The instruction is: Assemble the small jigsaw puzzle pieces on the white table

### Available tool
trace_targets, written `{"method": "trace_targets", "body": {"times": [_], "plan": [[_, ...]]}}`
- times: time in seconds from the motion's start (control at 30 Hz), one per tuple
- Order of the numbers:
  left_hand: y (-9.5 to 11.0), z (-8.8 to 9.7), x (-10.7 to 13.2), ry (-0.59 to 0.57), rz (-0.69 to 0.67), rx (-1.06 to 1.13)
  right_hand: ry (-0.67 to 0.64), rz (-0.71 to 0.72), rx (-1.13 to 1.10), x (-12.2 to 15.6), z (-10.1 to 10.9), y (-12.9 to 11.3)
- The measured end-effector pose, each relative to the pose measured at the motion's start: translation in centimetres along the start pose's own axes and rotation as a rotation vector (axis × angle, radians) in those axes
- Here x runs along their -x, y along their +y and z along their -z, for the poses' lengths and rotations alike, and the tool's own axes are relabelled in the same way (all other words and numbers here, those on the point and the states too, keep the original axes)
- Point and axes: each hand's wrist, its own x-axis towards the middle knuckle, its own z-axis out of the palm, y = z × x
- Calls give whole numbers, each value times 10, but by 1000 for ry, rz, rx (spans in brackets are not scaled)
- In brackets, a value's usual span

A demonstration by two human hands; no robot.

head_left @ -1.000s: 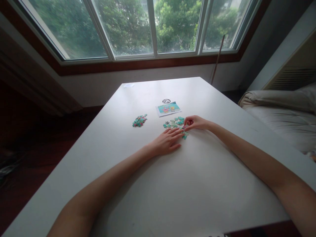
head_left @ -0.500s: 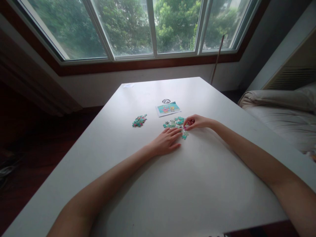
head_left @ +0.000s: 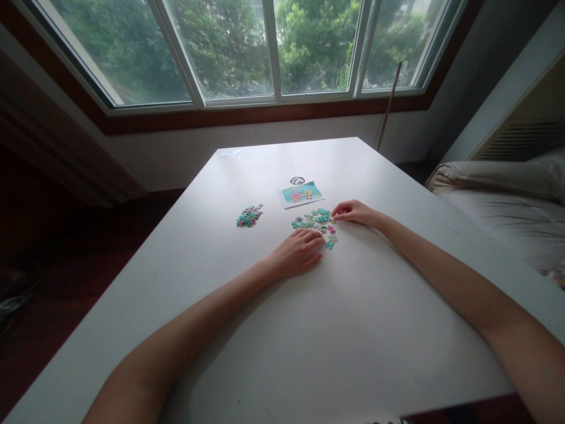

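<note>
White table [head_left: 353, 330] bears the left hand [head_left: 296, 254], palm down, fingers slack and empty, just short of the puzzle cluster [head_left: 314, 222]. At the cluster's right edge the right hand [head_left: 356, 212] bunches its fingers; any piece held is too small to tell.

Teal-and-pink puzzle pieces [head_left: 316, 221], white table [head_left: 353, 330], turquoise picture card [head_left: 301, 194]

Two puzzle-piece clusters [head_left: 249, 215], one picture card [head_left: 301, 194], two hands [head_left: 296, 252], one table [head_left: 353, 330].
</note>
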Motion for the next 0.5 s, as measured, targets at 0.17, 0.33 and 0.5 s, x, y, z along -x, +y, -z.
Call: {"method": "trace_targets", "body": {"times": [0.17, 0.33, 0.5], "plan": [[1, 1, 0, -1, 16, -38, -85, 43, 70, 4, 0, -8], [-1, 0, 0, 4, 12, -51, -163, 119, 152, 3, -3, -10], [-2, -1, 0, 6, 8, -48, -169, 121, 155, 3, -5, -10]]}}
